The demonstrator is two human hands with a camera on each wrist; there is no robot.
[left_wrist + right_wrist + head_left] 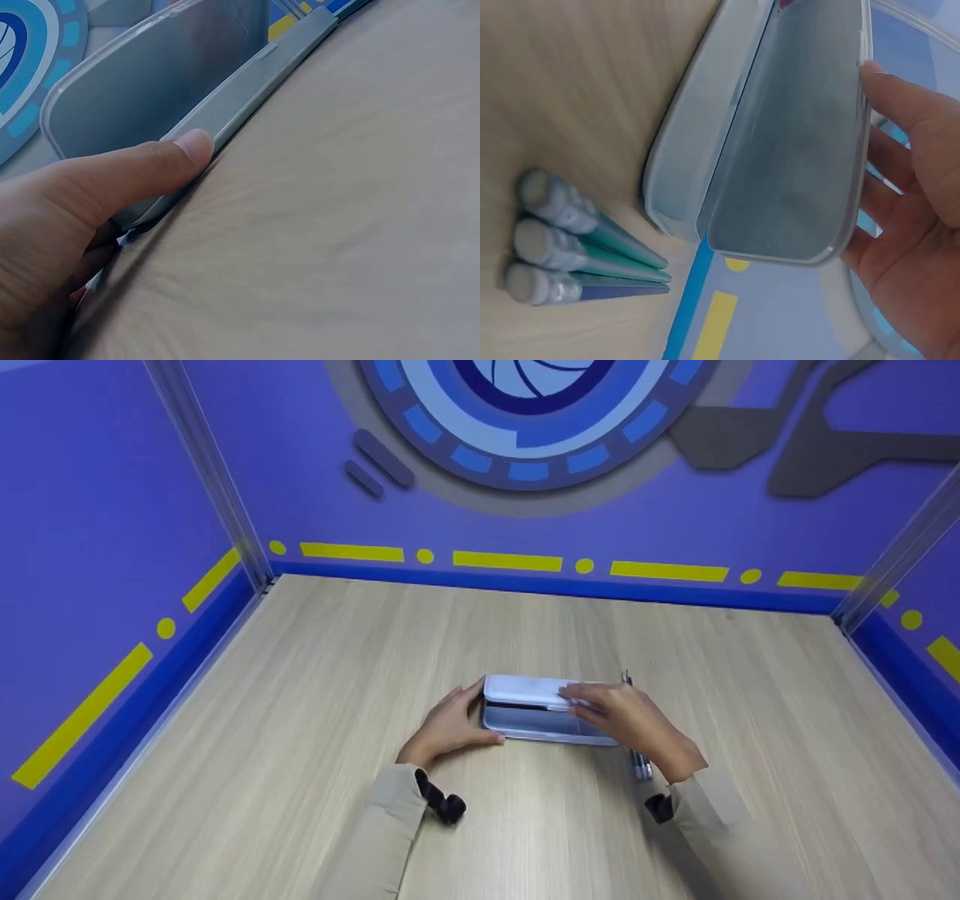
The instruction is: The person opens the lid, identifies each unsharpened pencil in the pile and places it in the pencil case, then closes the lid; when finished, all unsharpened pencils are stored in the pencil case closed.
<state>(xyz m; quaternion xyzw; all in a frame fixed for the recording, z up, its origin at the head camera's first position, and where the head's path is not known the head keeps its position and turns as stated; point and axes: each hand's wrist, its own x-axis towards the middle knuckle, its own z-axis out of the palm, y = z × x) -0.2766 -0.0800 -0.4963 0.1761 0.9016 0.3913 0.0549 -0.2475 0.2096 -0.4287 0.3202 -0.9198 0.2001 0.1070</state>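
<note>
A pale grey pencil case (551, 727) lies on the table with its hinged lid (521, 688) raised. At the case's left end, my left hand (450, 726) grips it; in the left wrist view the thumb (176, 161) lies along the front wall. My right hand (619, 709) holds the lid near its right end. The right wrist view shows its thumb on the lid's edge and the other fingers behind the lid (795, 157). Three pencils (585, 251) with white eraser ends lie just right of the case, partly hidden under the right hand in the head view.
The light wood table (360, 660) is bounded by a blue-purple back wall (300, 495) and side panels with yellow markings. Black straps (448, 808) sit at both wrists, over beige sleeves.
</note>
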